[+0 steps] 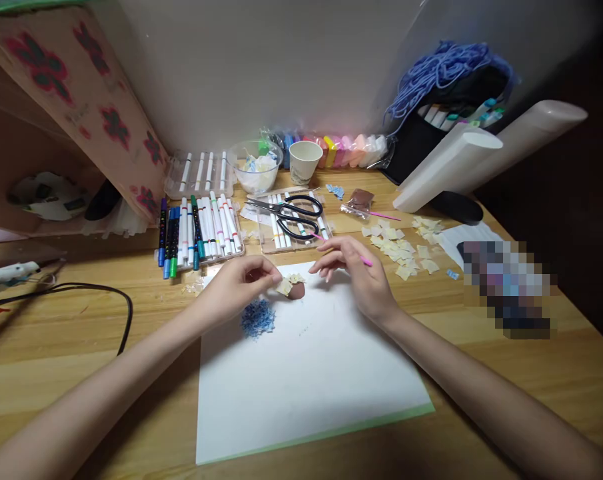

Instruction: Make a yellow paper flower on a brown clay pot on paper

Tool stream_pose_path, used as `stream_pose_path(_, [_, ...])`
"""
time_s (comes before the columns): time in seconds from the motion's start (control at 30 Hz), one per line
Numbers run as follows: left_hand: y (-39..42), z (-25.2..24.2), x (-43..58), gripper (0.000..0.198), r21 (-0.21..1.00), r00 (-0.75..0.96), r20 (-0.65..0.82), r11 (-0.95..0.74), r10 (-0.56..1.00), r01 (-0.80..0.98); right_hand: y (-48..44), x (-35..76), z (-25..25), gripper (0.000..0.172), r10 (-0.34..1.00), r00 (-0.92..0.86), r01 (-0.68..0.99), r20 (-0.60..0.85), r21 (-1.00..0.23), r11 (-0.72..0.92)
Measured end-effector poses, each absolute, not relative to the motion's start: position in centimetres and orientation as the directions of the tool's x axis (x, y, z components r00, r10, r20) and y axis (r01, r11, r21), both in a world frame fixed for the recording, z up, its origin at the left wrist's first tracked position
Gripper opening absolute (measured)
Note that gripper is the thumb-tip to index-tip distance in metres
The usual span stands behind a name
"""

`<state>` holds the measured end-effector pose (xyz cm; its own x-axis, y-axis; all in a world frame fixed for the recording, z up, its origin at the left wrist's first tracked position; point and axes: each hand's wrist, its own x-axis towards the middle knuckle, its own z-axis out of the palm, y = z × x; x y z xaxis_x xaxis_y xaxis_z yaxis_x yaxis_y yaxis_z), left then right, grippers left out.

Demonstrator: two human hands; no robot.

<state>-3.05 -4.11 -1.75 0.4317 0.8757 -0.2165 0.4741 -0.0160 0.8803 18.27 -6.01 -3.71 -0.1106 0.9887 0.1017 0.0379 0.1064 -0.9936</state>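
Observation:
A white sheet of paper point(311, 380) with a green front edge lies before me. Near its far edge is a brown clay-like piece point(297, 291), partly covered by crumpled pale yellow scraps point(284, 287). My left hand point(244, 283) is closed in a pinch, its fingertips at the left edge of these scraps. Just right of them hovers my right hand point(358, 277), with a thin pink stick point(366, 261) held between its curled fingers. A heap of small blue bits point(258, 319) sits below my left hand; a few specks lie to its right.
Black-handled scissors point(301, 208) rest on a marker case behind the sheet. Many markers point(221, 223), a clear bowl point(256, 175) and a paper cup point(305, 160) stand behind. Yellow scraps point(396, 248) and white rolls point(451, 170) lie right. A black cable point(130, 310) curves at left.

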Motion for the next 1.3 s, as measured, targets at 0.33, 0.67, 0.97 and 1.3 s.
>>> stream_pose_path(0.33, [-3.3, -2.8, -3.1, 0.022, 0.744, 0.502, -0.207, -0.198, 0.84, 0.638, -7.2, 18.6, -5.7, 0.034, 0.93, -0.225, 0.238, 0.291, -0.909, 0.341])
stream_pose_path(0.67, [-2.7, -2.9, -2.9, 0.02, 0.718, 0.488, -0.228, -0.193, 0.843, 0.668, -7.2, 18.6, -5.7, 0.024, 0.849, -0.329, 0.428, 0.414, -0.736, 0.525])
stream_pose_path(0.97, [-2.1, -3.2, -2.1, 0.019, 0.698, 0.489, -0.19, -0.233, 0.851, 0.677, -7.4, 18.6, -5.6, 0.024, 0.856, -0.293, 0.437, 0.425, -0.737, 0.516])
stream_pose_path(1.3, [-1.8, -3.4, -1.8, 0.016, 0.685, 0.53, -0.166, -0.289, 0.832, 0.668, -7.6, 18.0, -5.4, 0.024, 0.768, -0.34, 0.383, 0.542, -0.666, 0.64])
